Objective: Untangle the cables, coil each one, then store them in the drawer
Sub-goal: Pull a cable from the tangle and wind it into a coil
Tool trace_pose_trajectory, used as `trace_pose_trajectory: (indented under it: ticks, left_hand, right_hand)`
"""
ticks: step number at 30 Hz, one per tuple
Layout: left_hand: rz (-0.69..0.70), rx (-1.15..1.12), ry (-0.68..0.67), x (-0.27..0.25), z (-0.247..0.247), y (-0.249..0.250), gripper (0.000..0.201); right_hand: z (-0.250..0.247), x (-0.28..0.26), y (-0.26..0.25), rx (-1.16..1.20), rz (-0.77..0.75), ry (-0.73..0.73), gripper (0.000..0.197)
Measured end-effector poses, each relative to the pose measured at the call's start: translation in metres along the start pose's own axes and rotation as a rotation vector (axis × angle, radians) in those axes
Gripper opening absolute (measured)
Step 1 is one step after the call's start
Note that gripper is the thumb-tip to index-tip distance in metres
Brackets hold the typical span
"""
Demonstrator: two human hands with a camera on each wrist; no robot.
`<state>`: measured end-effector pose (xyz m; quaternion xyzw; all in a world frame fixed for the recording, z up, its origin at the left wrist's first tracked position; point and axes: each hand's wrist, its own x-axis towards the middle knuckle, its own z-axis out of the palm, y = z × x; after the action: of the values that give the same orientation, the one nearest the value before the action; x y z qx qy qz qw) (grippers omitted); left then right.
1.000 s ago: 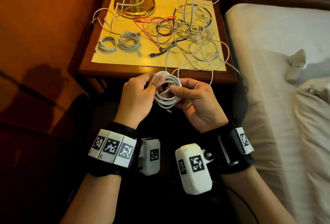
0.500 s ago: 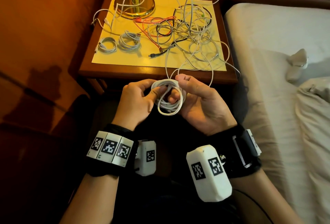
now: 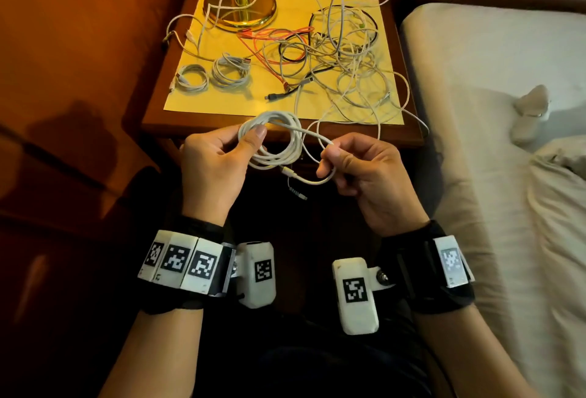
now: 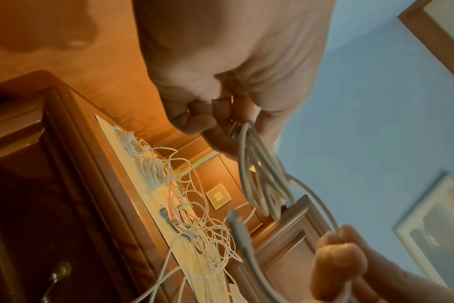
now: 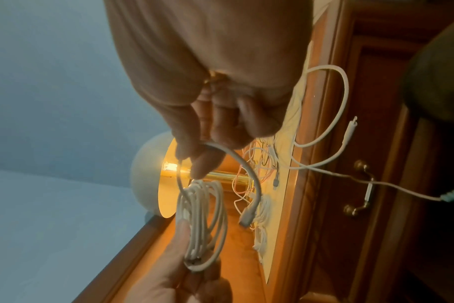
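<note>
My left hand (image 3: 222,153) pinches a coiled white cable (image 3: 279,140) in the air, in front of the nightstand's near edge. The coil (image 4: 259,180) hangs from those fingers in the left wrist view. My right hand (image 3: 352,162) pinches the cable's loose tail (image 3: 317,180), whose plug end (image 5: 246,219) curves down beside the coil (image 5: 202,221). On the yellow mat (image 3: 222,99) lie two finished white coils (image 3: 209,75) and a tangle of white, black and pink cables (image 3: 336,58). The drawer front with its brass handle (image 5: 360,188) is closed.
A brass lamp base (image 3: 239,8) stands at the back left of the nightstand (image 3: 165,124). The bed (image 3: 494,105) lies to the right, with a small white object (image 3: 529,110) on it. A wooden wall panel runs along the left.
My hands have drawn apart and risen toward the nightstand edge. The right hand has pulled the cable's tail out to the right while the left keeps hold of the coil.
</note>
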<state>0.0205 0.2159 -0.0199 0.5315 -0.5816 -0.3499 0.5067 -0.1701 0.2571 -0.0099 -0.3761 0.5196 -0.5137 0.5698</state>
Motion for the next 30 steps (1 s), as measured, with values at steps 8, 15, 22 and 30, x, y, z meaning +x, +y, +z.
trace_pose_trajectory:
  ticks: [8,15,22,30]
  left_hand:
    - [-0.063,-0.082,0.007,-0.003,0.009,0.002,0.014]
    - [-0.077,-0.078,-0.013,-0.011,0.023,0.007,0.017]
    - [-0.125,-0.124,-0.004,-0.012,0.025,0.001,0.02]
    - [-0.056,-0.046,-0.022,-0.016,0.029,0.004,0.022]
  right_hand:
    - [0.007,0.004,0.009,-0.144,-0.042,0.188,0.009]
    - [0.022,0.004,0.018,-0.405,-0.18,0.303,0.032]
    - [0.041,0.0,0.009,0.007,-0.059,0.253,0.023]
    - [0.045,0.001,0.006,0.222,0.02,0.225,0.012]
